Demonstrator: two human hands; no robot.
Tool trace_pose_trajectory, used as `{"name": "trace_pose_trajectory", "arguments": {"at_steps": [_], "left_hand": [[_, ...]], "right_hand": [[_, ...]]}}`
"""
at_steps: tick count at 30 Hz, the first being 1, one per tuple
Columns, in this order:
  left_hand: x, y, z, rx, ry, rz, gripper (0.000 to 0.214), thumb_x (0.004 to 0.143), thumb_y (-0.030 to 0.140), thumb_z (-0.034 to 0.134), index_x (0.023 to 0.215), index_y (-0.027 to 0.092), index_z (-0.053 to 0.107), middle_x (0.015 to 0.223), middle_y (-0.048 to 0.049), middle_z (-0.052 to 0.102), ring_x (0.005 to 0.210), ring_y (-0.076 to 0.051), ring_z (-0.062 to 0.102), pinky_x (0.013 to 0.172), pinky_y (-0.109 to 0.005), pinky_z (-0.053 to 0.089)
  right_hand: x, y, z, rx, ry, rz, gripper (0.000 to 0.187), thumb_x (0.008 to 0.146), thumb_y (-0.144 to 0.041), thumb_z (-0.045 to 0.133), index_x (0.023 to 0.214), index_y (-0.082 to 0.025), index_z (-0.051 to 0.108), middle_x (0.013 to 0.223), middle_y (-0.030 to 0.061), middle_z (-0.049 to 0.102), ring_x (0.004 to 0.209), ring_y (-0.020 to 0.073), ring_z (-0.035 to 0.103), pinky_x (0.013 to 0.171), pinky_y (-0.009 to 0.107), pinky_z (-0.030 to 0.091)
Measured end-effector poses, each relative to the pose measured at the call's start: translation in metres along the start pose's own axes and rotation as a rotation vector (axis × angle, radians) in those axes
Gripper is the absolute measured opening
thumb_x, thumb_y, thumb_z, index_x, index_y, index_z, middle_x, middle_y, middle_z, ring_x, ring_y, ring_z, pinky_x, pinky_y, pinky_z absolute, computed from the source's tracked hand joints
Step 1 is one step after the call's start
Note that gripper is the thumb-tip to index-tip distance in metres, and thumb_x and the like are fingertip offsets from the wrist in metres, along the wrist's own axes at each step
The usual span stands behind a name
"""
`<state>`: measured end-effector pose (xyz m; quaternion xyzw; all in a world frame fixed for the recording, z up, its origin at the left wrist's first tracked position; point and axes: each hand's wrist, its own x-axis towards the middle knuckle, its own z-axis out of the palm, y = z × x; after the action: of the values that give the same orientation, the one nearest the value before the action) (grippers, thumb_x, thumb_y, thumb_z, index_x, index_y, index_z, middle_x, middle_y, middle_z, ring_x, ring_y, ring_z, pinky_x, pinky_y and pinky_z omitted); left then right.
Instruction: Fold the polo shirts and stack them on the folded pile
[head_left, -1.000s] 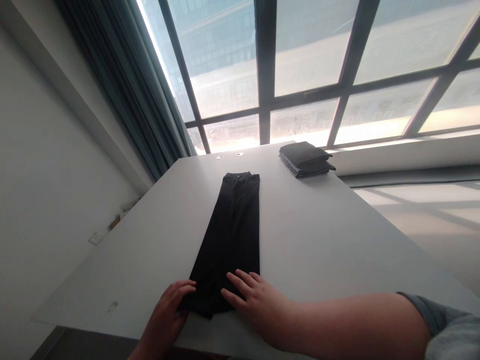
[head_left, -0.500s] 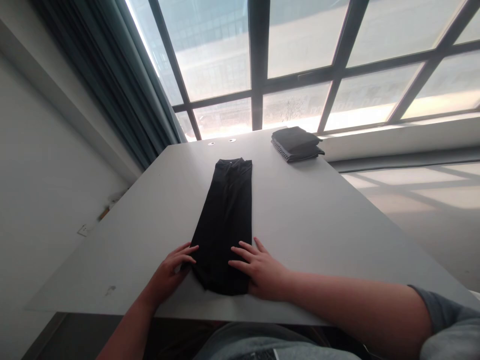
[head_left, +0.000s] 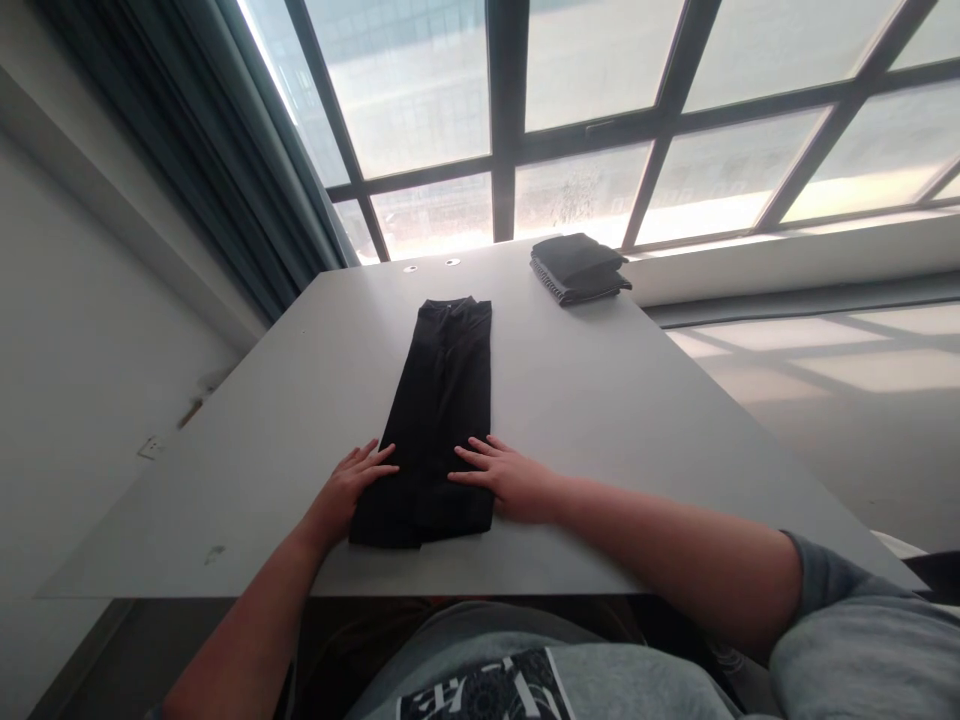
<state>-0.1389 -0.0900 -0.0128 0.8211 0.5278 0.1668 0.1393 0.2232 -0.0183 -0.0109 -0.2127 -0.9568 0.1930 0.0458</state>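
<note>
A black garment (head_left: 439,400), folded into a long narrow strip, lies lengthwise on the grey table (head_left: 645,420), running away from me. My left hand (head_left: 349,490) rests flat on its near left edge, fingers stretched out. On the near right edge lies my right hand (head_left: 502,475), fingers spread and pressed onto the cloth. Neither hand grips anything.
A small stack of folded dark clothes (head_left: 577,268) sits at the table's far right corner by the window (head_left: 585,100). A dark curtain (head_left: 217,170) hangs at the far left beside a white wall. Two small round holes (head_left: 431,265) mark the table's far edge.
Both hands have slid a little farther along the near end of the garment. My view has tilted down, so the table sits higher and my lap shows.
</note>
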Motion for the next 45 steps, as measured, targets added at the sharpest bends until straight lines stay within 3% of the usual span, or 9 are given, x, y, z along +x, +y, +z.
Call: {"name": "trace_pose_trajectory", "arguments": {"at_steps": [4, 8, 14, 17, 20, 25, 30, 40, 45], "left_hand": [[0.009, 0.020, 0.005, -0.113, 0.024, 0.053, 0.030, 0.102, 0.027, 0.050, 0.121, 0.026, 0.073, 0.145, -0.0060, 0.066, 0.143, -0.025, 0.055, 0.129, -0.055, 0.031], [0.004, 0.040, 0.005, -0.171, -0.005, 0.116, 0.035, 0.097, 0.025, 0.059, 0.131, 0.028, 0.069, 0.148, -0.0068, 0.064, 0.142, -0.024, 0.057, 0.125, -0.048, 0.040], [-0.003, 0.045, -0.005, -0.320, -0.097, 0.124, 0.036, 0.093, 0.024, 0.059, 0.126, 0.028, 0.073, 0.140, -0.0064, 0.070, 0.133, -0.027, 0.064, 0.128, -0.051, 0.033], [0.006, 0.044, -0.006, -0.399, -0.039, -0.036, 0.035, 0.089, 0.028, 0.062, 0.121, 0.025, 0.075, 0.124, -0.0069, 0.077, 0.116, -0.028, 0.073, 0.115, -0.047, 0.049], [0.026, 0.040, -0.001, -0.433, 0.125, -0.215, 0.030, 0.089, 0.036, 0.060, 0.108, 0.020, 0.077, 0.108, -0.0091, 0.080, 0.103, -0.030, 0.075, 0.095, -0.042, 0.059], [0.069, 0.029, 0.012, -0.390, 0.337, -0.392, 0.052, 0.091, 0.063, 0.055, 0.106, 0.017, 0.073, 0.100, -0.0098, 0.079, 0.099, -0.032, 0.074, 0.085, -0.042, 0.060], [0.091, 0.019, 0.017, -0.148, 0.294, -0.446, 0.048, 0.095, 0.061, 0.051, 0.102, 0.018, 0.072, 0.088, -0.0081, 0.076, 0.084, -0.026, 0.071, 0.075, -0.033, 0.052], [0.092, 0.014, 0.018, 0.184, 0.239, -0.568, 0.029, 0.099, 0.046, 0.052, 0.095, 0.023, 0.069, 0.086, -0.0071, 0.072, 0.084, -0.028, 0.068, 0.069, -0.033, 0.044], [0.091, 0.027, 0.015, 0.286, 0.306, -0.458, 0.024, 0.098, 0.035, 0.052, 0.109, 0.020, 0.068, 0.106, -0.0128, 0.073, 0.103, -0.033, 0.067, 0.092, -0.043, 0.052]], "right_hand": [[-0.014, 0.024, -0.019, 0.110, 0.017, -0.190, 0.071, 0.085, -0.006, 0.057, 0.153, -0.025, 0.059, 0.154, 0.0089, 0.052, 0.148, 0.0246, 0.046, 0.132, 0.052, 0.017], [-0.028, 0.027, -0.031, 0.120, 0.034, -0.247, 0.066, 0.084, -0.012, 0.069, 0.149, -0.026, 0.062, 0.147, 0.0095, 0.058, 0.138, 0.0250, 0.056, 0.132, 0.056, 0.008], [-0.028, 0.016, -0.031, 0.271, 0.010, -0.410, 0.028, 0.104, -0.029, 0.060, 0.122, -0.018, 0.078, 0.132, 0.0117, 0.067, 0.129, 0.0213, 0.060, 0.112, 0.032, 0.045], [-0.028, 0.018, -0.031, 0.375, 0.095, -0.234, 0.040, 0.111, -0.039, 0.045, 0.111, -0.014, 0.077, 0.105, 0.0103, 0.072, 0.095, 0.0157, 0.067, 0.087, 0.024, 0.050], [-0.027, 0.025, -0.030, 0.433, 0.264, 0.051, 0.048, 0.110, -0.050, 0.043, 0.091, -0.014, 0.070, 0.079, 0.0041, 0.066, 0.071, 0.0126, 0.057, 0.072, 0.023, 0.045], [-0.012, 0.036, -0.027, 0.604, 0.471, 0.400, 0.041, 0.108, -0.044, 0.041, 0.084, -0.016, 0.059, 0.076, 0.0014, 0.064, 0.069, 0.0127, 0.059, 0.068, 0.021, 0.043], [0.004, 0.044, -0.029, 0.258, 0.476, 0.648, 0.031, 0.106, -0.034, 0.053, 0.087, -0.015, 0.069, 0.081, 0.0038, 0.069, 0.074, 0.0147, 0.061, 0.069, 0.022, 0.037], [0.006, 0.048, -0.030, -0.052, 0.336, 0.694, 0.023, 0.106, -0.032, 0.059, 0.101, -0.018, 0.076, 0.103, 0.0073, 0.073, 0.100, 0.0206, 0.062, 0.094, 0.028, 0.042], [0.003, 0.044, -0.034, -0.099, 0.350, 0.680, 0.024, 0.106, -0.029, 0.057, 0.111, -0.015, 0.075, 0.117, 0.0118, 0.068, 0.112, 0.0242, 0.058, 0.110, 0.035, 0.040]]}}
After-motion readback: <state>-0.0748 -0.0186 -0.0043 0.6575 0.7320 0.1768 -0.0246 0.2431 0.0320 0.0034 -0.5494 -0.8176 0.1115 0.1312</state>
